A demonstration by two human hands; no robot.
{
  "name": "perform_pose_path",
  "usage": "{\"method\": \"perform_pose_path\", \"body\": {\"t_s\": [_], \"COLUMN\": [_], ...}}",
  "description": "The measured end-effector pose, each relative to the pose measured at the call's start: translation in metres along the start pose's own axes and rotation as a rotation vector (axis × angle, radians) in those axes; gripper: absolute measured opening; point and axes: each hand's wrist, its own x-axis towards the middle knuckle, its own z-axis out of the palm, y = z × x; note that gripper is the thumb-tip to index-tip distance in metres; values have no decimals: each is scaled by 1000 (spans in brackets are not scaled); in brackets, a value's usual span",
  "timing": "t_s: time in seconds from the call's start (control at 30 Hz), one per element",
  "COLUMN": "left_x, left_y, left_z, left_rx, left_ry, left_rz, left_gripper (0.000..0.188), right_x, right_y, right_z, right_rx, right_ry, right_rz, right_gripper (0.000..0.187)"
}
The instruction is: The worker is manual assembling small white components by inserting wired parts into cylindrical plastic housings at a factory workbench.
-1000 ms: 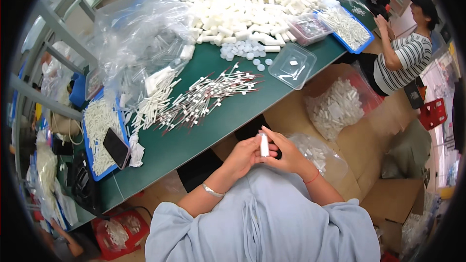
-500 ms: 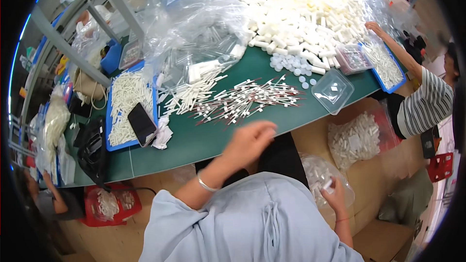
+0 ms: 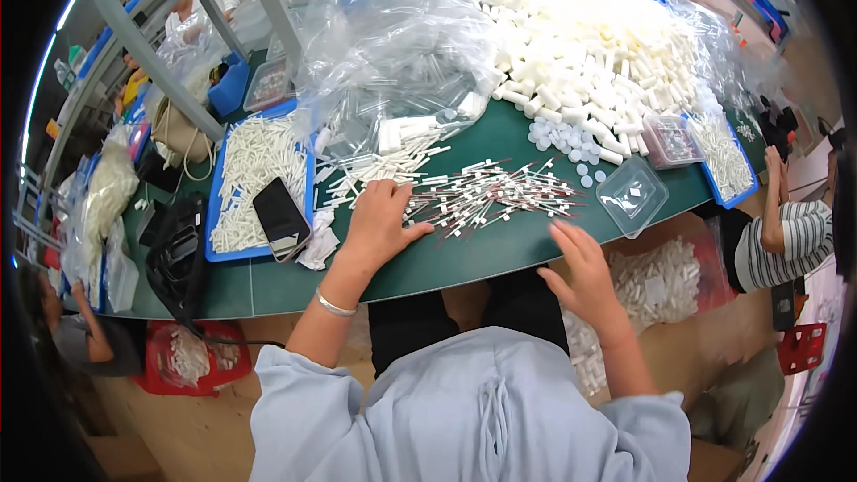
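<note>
Left hand (image 3: pixel 379 228), just left of red-stemmed stick pile (image 3: pixel 500 198): relaxed, thumb apart from fingers, fingertips at loose white sticks (image 3: pixel 386 166), contact unclear. Right hand (image 3: pixel 585 277), near pile's front right: released, thumb and fingers spread, at edge of green table (image 3: pixel 446 263). Clear lid (image 3: pixel 632 197) right of pile; translucent caps (image 3: pixel 565 137) behind pile's right part; phone (image 3: pixel 281 214) well left of pile.

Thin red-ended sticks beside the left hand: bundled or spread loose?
Spread loose: the red-ended sticks lie crisscross at many angles on the green table, right of the left hand, with no band visible.
</note>
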Motion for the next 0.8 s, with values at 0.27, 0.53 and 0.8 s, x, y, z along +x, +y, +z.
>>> {"method": "perform_pose_path", "body": {"t_s": [0.27, 0.53, 0.8], "left_x": [1, -13, -8], "left_y": [11, 4, -5], "left_z": [-7, 3, -18], "left_rx": [-32, -125, -212], "left_ry": [-85, -61, 79], "left_rz": [-48, -38, -76], "left_gripper": [65, 45, 48], "right_x": [88, 98, 109], "right_y": [38, 62, 49], "right_z": [46, 66, 61], "right_rx": [-223, -236, -245], "right_ry": [-179, -178, -35], "right_rz": [-152, -134, -126], "right_gripper": [64, 46, 56]}}
